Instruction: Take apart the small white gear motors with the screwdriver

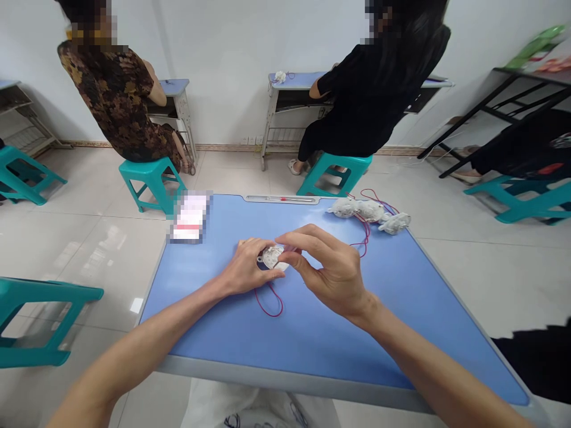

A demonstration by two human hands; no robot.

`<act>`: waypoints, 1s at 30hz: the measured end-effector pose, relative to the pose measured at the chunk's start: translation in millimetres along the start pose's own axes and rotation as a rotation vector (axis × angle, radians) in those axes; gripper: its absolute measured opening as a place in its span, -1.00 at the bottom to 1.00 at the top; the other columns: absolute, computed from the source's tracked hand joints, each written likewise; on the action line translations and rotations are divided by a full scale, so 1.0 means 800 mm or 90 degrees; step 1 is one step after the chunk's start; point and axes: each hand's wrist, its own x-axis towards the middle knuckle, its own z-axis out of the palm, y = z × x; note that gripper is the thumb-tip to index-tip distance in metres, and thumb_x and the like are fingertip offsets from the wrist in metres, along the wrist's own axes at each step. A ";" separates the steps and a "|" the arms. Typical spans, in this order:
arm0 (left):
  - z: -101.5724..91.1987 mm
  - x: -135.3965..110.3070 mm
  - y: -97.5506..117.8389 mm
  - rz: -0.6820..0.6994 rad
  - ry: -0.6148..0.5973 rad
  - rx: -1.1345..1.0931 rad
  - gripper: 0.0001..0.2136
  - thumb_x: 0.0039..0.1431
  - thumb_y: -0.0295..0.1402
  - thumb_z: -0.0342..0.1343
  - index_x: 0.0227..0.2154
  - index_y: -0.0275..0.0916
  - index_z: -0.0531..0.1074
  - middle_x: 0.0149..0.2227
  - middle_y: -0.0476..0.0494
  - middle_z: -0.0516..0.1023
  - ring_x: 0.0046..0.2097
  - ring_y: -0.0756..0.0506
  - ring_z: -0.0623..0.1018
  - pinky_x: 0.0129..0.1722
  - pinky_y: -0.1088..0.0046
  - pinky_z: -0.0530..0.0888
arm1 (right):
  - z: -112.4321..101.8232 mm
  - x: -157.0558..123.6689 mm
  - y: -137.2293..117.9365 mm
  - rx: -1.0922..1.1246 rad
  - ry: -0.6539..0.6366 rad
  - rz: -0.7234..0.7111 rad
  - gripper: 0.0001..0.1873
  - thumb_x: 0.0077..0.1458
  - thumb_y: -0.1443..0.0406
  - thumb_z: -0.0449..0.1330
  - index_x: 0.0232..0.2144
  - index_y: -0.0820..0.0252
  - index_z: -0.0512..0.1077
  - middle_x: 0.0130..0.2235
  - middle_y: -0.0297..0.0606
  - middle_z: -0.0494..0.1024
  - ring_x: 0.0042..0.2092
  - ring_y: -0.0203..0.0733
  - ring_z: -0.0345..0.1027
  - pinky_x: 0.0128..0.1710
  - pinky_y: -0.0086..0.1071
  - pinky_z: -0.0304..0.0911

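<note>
A small white piece [272, 257] with a dark rim at its left side is held between my two hands, above the middle of the blue desktop [312, 345]. My left hand [247, 267] grips it from the left, and my right hand [325, 270] pinches it from the right. A thin red cord [270, 303] runs down from it in a loop on the desk. Several white bundles [361, 209] joined by red cord lie at the far right of the desk. Part of the piece is hidden by my fingers.
A blurred paper card [190, 217] lies at the desk's far left corner, and a pen groove [281, 199] runs along the far edge. Two seated people [370, 89] work at desks by the wall, on teal stools [334, 172]. A dark sleeve [539, 362] shows at the right.
</note>
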 end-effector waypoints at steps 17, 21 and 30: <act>0.000 0.001 0.000 -0.003 -0.010 0.016 -0.60 -0.01 -0.20 0.35 -0.11 -0.18 0.48 -0.21 -0.06 0.60 -0.15 -0.15 0.53 -0.07 0.28 0.36 | -0.001 0.005 0.001 -0.065 0.025 0.060 -0.86 0.18 0.39 0.22 -0.22 0.05 0.47 -0.39 -0.39 0.61 -0.45 -0.28 0.48 -0.40 -0.39 0.37; -0.001 0.001 0.000 0.002 -0.010 0.014 -0.59 -0.01 -0.21 0.36 -0.09 -0.18 0.47 -0.21 -0.05 0.60 -0.15 -0.14 0.53 -0.08 0.29 0.35 | -0.003 0.007 0.003 -0.038 -0.002 0.066 -0.82 0.21 0.44 0.14 -0.23 0.09 0.47 -0.42 -0.38 0.58 -0.44 -0.30 0.46 -0.40 -0.42 0.35; -0.003 0.002 0.002 0.011 -0.006 0.010 -0.64 0.04 -0.24 0.32 -0.10 -0.19 0.45 -0.22 -0.05 0.59 -0.16 -0.14 0.52 -0.09 0.28 0.37 | -0.011 0.017 0.003 0.098 -0.109 0.122 -0.74 0.28 0.41 0.02 -0.05 0.11 0.41 -0.32 -0.30 0.56 -0.29 -0.26 0.45 -0.24 -0.33 0.41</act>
